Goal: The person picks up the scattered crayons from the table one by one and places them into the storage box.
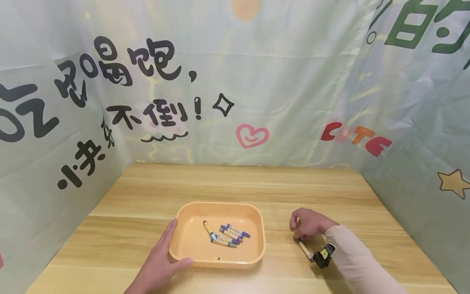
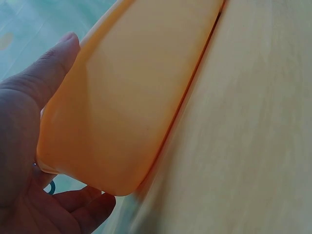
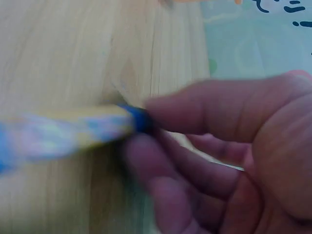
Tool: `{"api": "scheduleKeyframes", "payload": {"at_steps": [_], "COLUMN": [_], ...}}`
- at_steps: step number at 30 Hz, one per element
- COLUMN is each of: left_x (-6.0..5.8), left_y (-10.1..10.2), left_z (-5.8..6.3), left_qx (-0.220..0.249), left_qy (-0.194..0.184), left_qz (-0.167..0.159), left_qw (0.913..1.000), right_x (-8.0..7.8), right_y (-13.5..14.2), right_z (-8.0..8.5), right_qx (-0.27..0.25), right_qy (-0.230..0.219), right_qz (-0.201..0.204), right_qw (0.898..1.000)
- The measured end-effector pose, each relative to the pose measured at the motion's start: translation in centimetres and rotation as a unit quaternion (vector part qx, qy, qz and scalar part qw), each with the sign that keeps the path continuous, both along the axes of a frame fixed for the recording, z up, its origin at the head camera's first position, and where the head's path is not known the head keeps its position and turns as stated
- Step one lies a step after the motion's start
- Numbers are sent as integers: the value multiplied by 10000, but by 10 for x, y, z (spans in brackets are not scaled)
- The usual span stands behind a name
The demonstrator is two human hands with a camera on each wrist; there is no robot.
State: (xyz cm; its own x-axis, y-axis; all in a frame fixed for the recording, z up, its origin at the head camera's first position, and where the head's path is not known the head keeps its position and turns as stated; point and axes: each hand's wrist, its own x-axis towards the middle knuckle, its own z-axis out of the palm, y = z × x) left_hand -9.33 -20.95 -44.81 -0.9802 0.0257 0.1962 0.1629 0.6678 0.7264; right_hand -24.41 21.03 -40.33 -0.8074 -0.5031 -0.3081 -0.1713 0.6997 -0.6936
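Note:
My left hand (image 1: 161, 255) grips the near left corner of an orange plastic tray (image 1: 220, 207), its thumb along the near wall and its fingers by the left wall. That wall (image 2: 126, 92) fills much of the left wrist view. Inside the tray, several crayons (image 1: 230, 234) with yellow wrappers lie in a loose pile. Right of the tray, my right hand (image 1: 310, 222) pinches one end of another crayon (image 1: 305, 250) between thumb and fingers. Its dark blue end (image 3: 139, 118) meets the fingertips in the right wrist view, where the wrapper is blurred.
The wooden table (image 1: 235, 183) carries the tray and reaches back to a printed cloth (image 1: 293, 81), which also hangs on both sides. A black wrist camera (image 1: 324, 256) is strapped beneath the right sleeve (image 1: 361, 261).

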Motion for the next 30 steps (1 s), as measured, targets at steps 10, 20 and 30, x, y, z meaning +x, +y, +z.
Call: {"api": "scheduleKeyframes", "payload": {"at_steps": [10, 20, 30], "left_x": [-2, -2, 0], "left_y": [2, 2, 2], "left_z": [-1, 2, 3], "left_qx": [-31, 23, -1], "left_qy": [36, -95, -14], "left_qz": [-27, 0, -8], "left_qw": [10000, 10000, 10000], "right_x": [-3, -13, -23], "right_y": [6, 5, -9], "right_z": [0, -3, 3], "right_qx": [26, -650, -1097], "right_qy": [65, -305, -551], "right_qz": [-215, -187, -108], "right_qw": [9997, 9972, 9924]}}
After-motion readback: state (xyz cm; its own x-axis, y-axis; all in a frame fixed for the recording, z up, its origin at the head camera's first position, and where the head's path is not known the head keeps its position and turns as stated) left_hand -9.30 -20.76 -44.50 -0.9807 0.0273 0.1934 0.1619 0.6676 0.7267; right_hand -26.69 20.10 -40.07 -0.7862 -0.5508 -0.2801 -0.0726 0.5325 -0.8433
